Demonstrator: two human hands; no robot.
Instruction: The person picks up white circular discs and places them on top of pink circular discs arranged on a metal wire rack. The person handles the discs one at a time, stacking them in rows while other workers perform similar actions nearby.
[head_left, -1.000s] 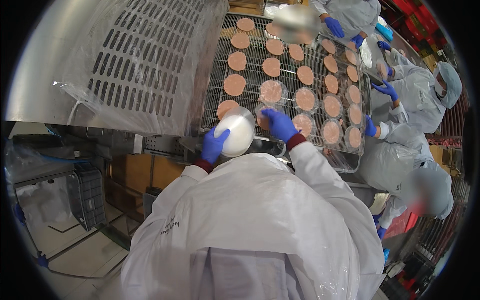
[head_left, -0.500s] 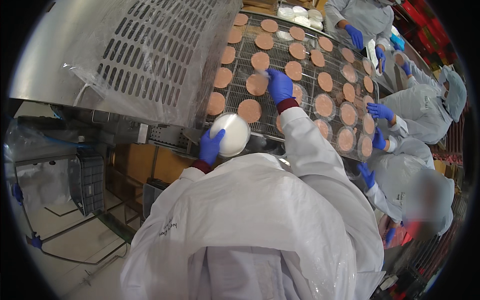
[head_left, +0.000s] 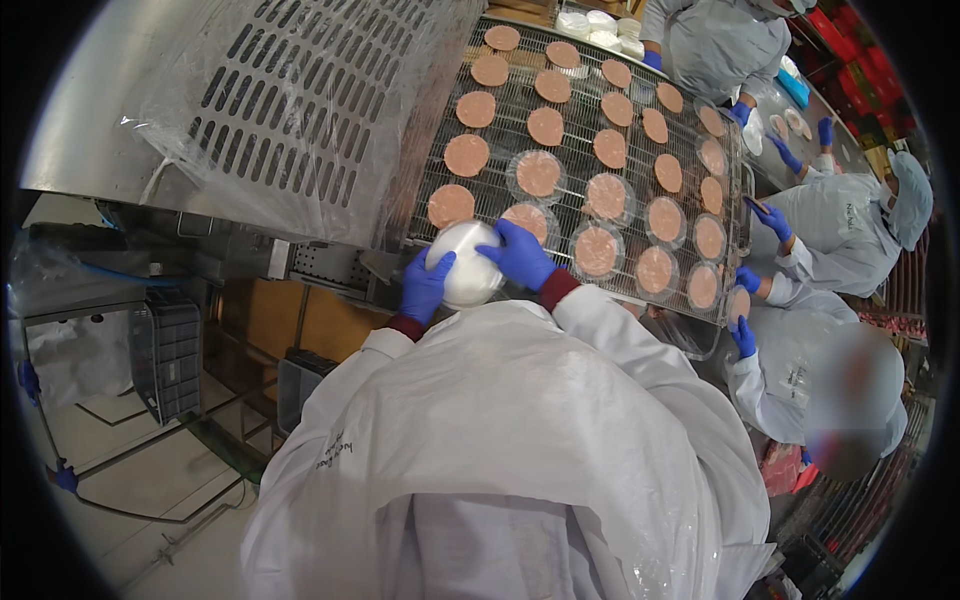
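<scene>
Against the front of the wire-mesh conveyor belt (head_left: pixel 497 190), my left hand (head_left: pixel 422 287) grips a stack of round, white-looking film sheets (head_left: pixel 466 282), its thumb on top. My right hand (head_left: pixel 523 258) is at the stack's right edge, with thumb and fingers closed on it. Both hands wear blue gloves. Rows of flat pink meat patties (head_left: pixel 466 155) lie on the belt. Clear round film covers several, including one patty (head_left: pixel 538 173) beyond the stack. Another film-covered patty (head_left: pixel 525 218) is partly hidden behind my right hand.
A slotted metal cover (head_left: pixel 290 110) draped in clear plastic stands at left. Co-workers' gloved hands (head_left: pixel 742 338) handle patties along the belt's right end. More white round stacks (head_left: pixel 603 38) sit beyond the far edge. A grey crate (head_left: pixel 175 355) is at lower left.
My right hand has come back from a patty on the belt to the stack. That patty now has film over it. The patties have shifted rightward.
</scene>
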